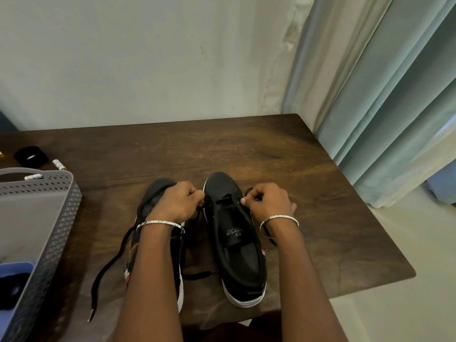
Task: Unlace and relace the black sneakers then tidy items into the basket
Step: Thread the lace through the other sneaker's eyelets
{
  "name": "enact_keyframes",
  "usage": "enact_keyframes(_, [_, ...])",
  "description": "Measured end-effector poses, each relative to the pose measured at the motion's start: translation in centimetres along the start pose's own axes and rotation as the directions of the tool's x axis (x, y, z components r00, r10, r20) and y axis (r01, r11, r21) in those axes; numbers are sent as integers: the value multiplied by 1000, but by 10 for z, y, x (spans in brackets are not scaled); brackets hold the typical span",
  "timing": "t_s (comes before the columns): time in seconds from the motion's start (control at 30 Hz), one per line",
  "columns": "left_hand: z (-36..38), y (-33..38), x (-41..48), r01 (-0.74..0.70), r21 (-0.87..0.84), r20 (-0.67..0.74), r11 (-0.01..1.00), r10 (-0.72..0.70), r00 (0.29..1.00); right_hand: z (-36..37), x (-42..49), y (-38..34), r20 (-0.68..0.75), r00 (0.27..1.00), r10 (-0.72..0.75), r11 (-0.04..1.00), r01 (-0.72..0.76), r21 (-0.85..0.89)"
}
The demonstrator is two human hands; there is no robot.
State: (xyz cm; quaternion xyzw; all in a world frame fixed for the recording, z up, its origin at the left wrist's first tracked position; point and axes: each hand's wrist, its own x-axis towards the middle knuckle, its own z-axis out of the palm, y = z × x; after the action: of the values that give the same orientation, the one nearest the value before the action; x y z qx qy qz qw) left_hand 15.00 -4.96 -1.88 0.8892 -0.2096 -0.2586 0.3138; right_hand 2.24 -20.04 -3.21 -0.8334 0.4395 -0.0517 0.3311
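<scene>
- Two sneakers stand side by side on the surface (pixel 271 149), toes away from the person, long axes running near to far.
- Right sneaker (pixel 237 243): lies between the hands, tongue laid open. Only the row nearest the toe appears threaded.
- Left hand (pixel 177 203): fingers curled, pinching the lace (pixel 225 199) at this sneaker's left edge.
- Right hand (pixel 269 202): fingers curled, pinching the same lace at the right edge.
- Left sneaker (pixel 158 191): just beside the right one, largely under the left forearm. Its loose lace (pixel 108 262) trails toward the basket (pixel 49 206).
- Judgement: the remaining eyelets run from the hands toward the person, so lacing proceeds heelward, each hand serving its own side.
- The basket is nearer the left hand.
</scene>
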Motion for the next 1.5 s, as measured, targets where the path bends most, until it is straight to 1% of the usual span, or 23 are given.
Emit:
enact_keyframes(0.17, [2, -1, 0, 27, -26, -16, 999, -27, 1000, -3, 0, -1, -55, 998, 21, 999, -20, 30])
enact_keyframes(0.33, [1, -4, 2, 11, -84, 0, 996, -11, 1000, 0, 2, -1, -156, 985, -68, 998, 69, 2])
enact_keyframes(0.47, [2, -10, 6, -5, -66, 32, 998, 7, 999, 5, 2, -4, -197, 970, -142, 990, 141, -22])
enact_keyframes(0.53, [2, -11, 7, -10, -59, 54, 998, 13, 998, 7, 3, -3, -189, 973, -131, 991, 134, 4])
enact_keyframes(0.6, [1, -12, 6, -16, -68, 55, 998, 19, 998, 6, 4, -1, -156, 984, -88, 994, 97, 49])
enact_keyframes(0.7, [0, -11, 4, -24, -70, 61, 997, 28, 998, 0, 3, 1, -10, 998, -59, 985, 60, 161])
enact_keyframes(0.77, [1, -10, 5, -12, -75, 70, 997, 17, 997, -3, 2, 0, 65, 995, -76, 986, 65, 152])
enact_keyframes(0.8, [2, -10, 6, -2, -79, 73, 997, 8, 997, -3, 1, -2, 64, 994, -88, 988, 79, 131])
enact_keyframes(0.87, [3, -8, 7, 19, -86, 86, 996, -11, 996, -3, 0, -4, 16, 996, -83, 989, 80, 123])
enact_keyframes(0.9, [4, -7, 8, 31, -96, 93, 995, -22, 995, -2, 0, -5, -2, 998, -67, 990, 67, 121])
enact_keyframes(0.97, [5, -7, 9, 60, -138, 95, 989, -47, 994, 3, 2, -6, 9, 999, -31, 994, 30, 103])
enact_keyframes(1.03, [5, -8, 9, 79, -176, 97, 981, -63, 993, 6, 2, -5, 43, 999, 6, 986, -13, 166])
enact_keyframes(1.13, [4, -9, 9, 71, -198, 101, 978, -52, 994, 4, 1, -4, 99, 994, 40, 962, -65, 264])
enact_keyframes(1.2, [4, -8, 9, 63, -214, 96, 975, -43, 994, 2, 1, -5, 99, 995, 30, 970, -54, 239])
enact_keyframes(1.3, [4, -7, 7, 63, -240, 90, 969, -42, 995, 0, 0, -9, 75, 997, -17, 994, 8, 112])
enact_keyframes(1.4, [4, -6, 6, 62, -240, 92, 969, -41, 995, -2, 0, -13, 92, 995, -45, 999, 43, 14])
enact_keyframes(1.5, [5, -8, 8, 62, -220, 95, 973, -42, 995, -4, 0, -10, 125, 990, -68, 997, 71, -17])
